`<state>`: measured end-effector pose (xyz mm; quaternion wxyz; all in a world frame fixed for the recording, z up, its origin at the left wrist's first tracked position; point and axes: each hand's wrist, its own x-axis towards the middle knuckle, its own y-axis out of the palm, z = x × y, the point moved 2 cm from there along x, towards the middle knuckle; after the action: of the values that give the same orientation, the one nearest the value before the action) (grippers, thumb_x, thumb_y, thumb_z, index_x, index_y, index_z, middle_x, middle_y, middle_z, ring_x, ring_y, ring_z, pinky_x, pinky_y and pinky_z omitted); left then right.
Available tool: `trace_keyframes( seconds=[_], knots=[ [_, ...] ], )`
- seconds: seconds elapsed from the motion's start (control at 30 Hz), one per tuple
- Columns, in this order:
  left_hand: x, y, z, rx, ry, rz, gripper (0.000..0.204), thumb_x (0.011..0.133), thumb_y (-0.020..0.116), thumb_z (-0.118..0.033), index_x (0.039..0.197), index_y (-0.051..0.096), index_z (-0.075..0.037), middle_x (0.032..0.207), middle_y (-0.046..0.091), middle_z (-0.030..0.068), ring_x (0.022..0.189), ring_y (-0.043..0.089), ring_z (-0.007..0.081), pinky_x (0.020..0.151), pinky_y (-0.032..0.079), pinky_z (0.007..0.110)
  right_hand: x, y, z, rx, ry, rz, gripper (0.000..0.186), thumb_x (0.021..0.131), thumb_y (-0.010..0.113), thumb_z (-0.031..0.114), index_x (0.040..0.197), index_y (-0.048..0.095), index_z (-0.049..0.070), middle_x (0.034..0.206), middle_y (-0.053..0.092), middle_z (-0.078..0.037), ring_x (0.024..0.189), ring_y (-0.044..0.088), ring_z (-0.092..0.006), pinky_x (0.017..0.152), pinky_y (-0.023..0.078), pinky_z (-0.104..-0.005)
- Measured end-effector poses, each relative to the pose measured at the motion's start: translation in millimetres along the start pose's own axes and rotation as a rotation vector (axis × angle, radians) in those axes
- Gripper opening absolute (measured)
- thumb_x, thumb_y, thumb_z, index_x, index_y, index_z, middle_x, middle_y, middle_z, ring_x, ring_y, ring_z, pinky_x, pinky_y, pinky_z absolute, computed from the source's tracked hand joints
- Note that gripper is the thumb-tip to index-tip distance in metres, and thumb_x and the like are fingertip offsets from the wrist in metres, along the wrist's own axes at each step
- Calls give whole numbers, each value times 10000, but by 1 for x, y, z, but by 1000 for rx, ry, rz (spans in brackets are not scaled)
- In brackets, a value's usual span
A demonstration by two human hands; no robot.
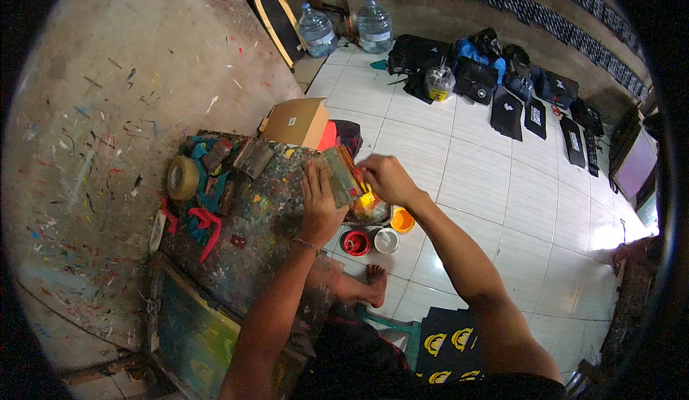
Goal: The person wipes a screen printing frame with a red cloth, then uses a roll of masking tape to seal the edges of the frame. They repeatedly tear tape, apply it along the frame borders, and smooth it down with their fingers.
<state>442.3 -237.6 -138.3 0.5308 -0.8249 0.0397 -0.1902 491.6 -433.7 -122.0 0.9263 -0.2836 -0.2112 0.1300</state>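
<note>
I find the paint-stained block (340, 177) directly right of the fingers of the left hand (321, 197), with its far end just beside the curled fingers of the right hand (388, 178). Bright yellow paint (367, 197) shows just below the right fingertips, above a tray (371, 220). Surface: left of the left fingers, a paint-spattered tabletop (251, 217) bears a tape roll (182, 178). Nearer than the right fingers, red (355, 243), white (386, 240) and orange (402, 220) pots stand on white tiles (466, 184); well beyond them I see two water bottles (375, 25). Left fingers: nearly straight, close together, holding the block; thumb hidden. Right fingers: bent inward; I cannot tell whether they grip anything.
</note>
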Motion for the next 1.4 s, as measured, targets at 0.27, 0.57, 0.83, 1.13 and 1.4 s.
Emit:
trace_keyframes(
  seconds=[0.27, 0.57, 0.83, 1.13, 1.4],
  knots=[
    [1, -2, 2, -8, 33, -27, 984, 764, 801, -227, 1497, 224, 88, 1554, 144, 377, 1427, 194, 568, 1171, 221, 614, 83, 8, -37, 36, 80, -58, 236, 805, 548, 60, 949, 729, 12, 860, 690, -243, 780, 686, -396, 754, 555, -454],
    [0, 0, 1, -13, 20, -62, 1000, 764, 806, -234, 1509, 211, 68, 1556, 164, 358, 1419, 220, 563, 1169, 218, 619, 68, 13, -11, -234, -165, 59, 244, 848, 598, 67, 1049, 721, 3, 967, 701, -199, 906, 676, -381, 828, 547, -440],
    [1, 1, 0, -17, 12, -65, 1009, 755, 815, -228, 1510, 212, 63, 1554, 179, 352, 1418, 231, 552, 1169, 223, 609, 7, 6, 9, -175, -19, 159, 244, 796, 657, 107, 996, 694, -27, 977, 653, -256, 903, 655, -429, 797, 542, -481],
    [-1, 1, 2, 4, 13, -28, 999, 755, 809, -221, 1504, 214, 65, 1568, 138, 351, 1436, 202, 539, 1179, 200, 606, 19, 17, 1, -279, -95, 79, 168, 849, 616, 81, 966, 712, 8, 913, 666, -235, 869, 657, -417, 781, 543, -467],
    [3, 1, 0, 14, -38, -10, 1006, 762, 805, -257, 1500, 205, 71, 1571, 126, 350, 1432, 195, 549, 1184, 195, 600, 42, 18, 1, -237, -3, 107, 194, 816, 611, 74, 969, 719, 22, 893, 671, -247, 828, 656, -427, 786, 540, -472]
  ],
)
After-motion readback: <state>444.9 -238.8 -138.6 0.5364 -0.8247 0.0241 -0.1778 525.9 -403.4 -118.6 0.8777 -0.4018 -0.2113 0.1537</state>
